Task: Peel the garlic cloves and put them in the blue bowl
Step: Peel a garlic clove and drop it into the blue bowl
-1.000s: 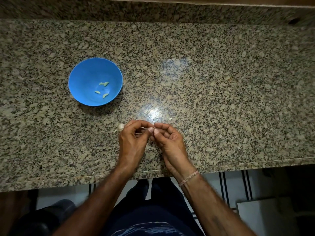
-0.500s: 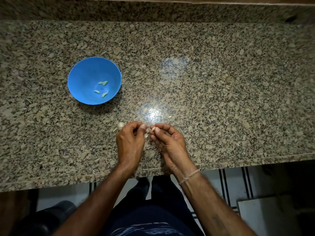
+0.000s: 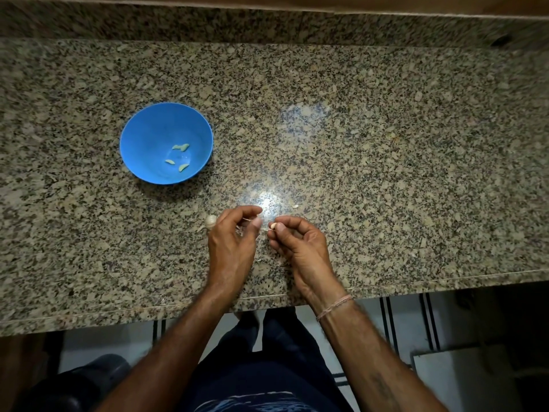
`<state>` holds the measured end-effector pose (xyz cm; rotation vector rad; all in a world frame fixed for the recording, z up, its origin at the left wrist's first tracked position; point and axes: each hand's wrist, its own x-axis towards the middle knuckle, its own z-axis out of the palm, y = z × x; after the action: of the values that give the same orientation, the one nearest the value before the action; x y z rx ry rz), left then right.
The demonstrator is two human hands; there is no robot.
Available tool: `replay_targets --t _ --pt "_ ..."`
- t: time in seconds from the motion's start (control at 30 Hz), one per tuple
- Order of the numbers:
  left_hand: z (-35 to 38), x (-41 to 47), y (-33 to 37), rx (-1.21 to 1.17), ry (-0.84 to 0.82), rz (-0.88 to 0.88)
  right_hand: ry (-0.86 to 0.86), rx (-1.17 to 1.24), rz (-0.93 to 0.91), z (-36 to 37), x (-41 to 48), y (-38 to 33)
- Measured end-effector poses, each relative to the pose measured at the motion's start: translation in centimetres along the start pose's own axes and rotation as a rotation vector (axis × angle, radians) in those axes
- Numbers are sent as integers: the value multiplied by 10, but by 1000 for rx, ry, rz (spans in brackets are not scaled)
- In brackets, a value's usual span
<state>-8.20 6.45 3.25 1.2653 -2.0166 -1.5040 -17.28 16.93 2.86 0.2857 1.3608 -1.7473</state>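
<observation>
The blue bowl (image 3: 139,144) stands on the granite counter at the left, with a few peeled garlic cloves (image 3: 180,147) lying inside. My right hand (image 3: 300,248) pinches a small pale garlic clove (image 3: 272,226) between thumb and forefinger. A little to its left, my left hand (image 3: 231,242) pinches a thin strip of garlic skin (image 3: 248,220) with curled fingers. An unpeeled garlic piece (image 3: 210,222) lies on the counter just left of my left hand.
The granite counter (image 3: 386,144) stretches wide to the right, and its front edge runs just under my wrists. A scrap of skin (image 3: 294,206) lies beyond my right hand. A raised granite backsplash (image 3: 267,25) bounds the far side.
My hands have drawn a little apart. The left pulled skin off to the left while the right keeps the clove, more of which shows bare.
</observation>
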Motion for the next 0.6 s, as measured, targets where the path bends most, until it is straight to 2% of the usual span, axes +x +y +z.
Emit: replay_targets --t 0.1,0.2,0.4,0.6 --pt "1 -2 4 -127 -82 -76 -38 26 19 4 -1 1" --pt "1 -2 2 -156 -72 -115 -81 58 40 7 -5 2" --pt "-2 -5 -1 -145 -38 -170 -20 119 41 11 -7 7" --pt "0 -4 -2 -201 -61 -231 -45 126 35 13 -6 10"
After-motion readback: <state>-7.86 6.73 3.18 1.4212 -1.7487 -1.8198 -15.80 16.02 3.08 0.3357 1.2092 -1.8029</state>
